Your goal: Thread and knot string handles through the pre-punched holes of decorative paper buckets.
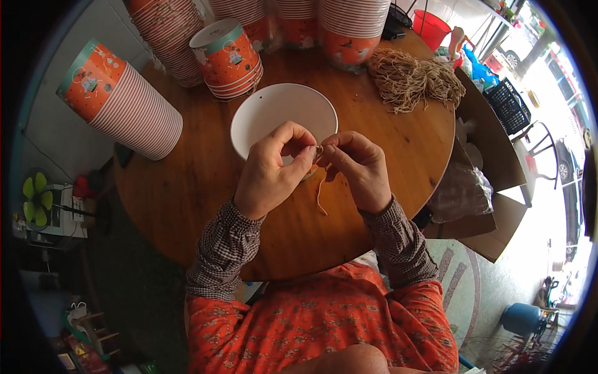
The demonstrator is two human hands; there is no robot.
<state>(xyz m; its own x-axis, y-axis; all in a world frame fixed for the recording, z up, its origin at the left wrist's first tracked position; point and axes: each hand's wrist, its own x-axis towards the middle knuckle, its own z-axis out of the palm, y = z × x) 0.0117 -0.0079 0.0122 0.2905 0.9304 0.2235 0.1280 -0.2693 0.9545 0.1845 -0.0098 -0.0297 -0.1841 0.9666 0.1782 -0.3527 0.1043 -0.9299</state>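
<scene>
A thin tan cord (321, 198) is pinched between the fingertips of my left hand (274, 171) and my right hand (360, 168). The fingertips almost meet, and a small loop or knot of cord shows between them. One loose end hangs toward the tabletop. Just beyond my hands a paper bucket (274, 112) stands on the table, its white inside facing up and a small hole near its far-left rim. My hands cover its near rim and most of its outer wall. A heap of similar tan cords (414, 81) lies at the far right.
On the round wooden table (174, 193), a tall nested bucket stack (131, 100) leans at left. A shorter stack (227, 59) and several bagged stacks (350, 31) line the back. An open cardboard box (492, 162) with clear plastic stands right of the table, and a red pail (431, 30) beyond.
</scene>
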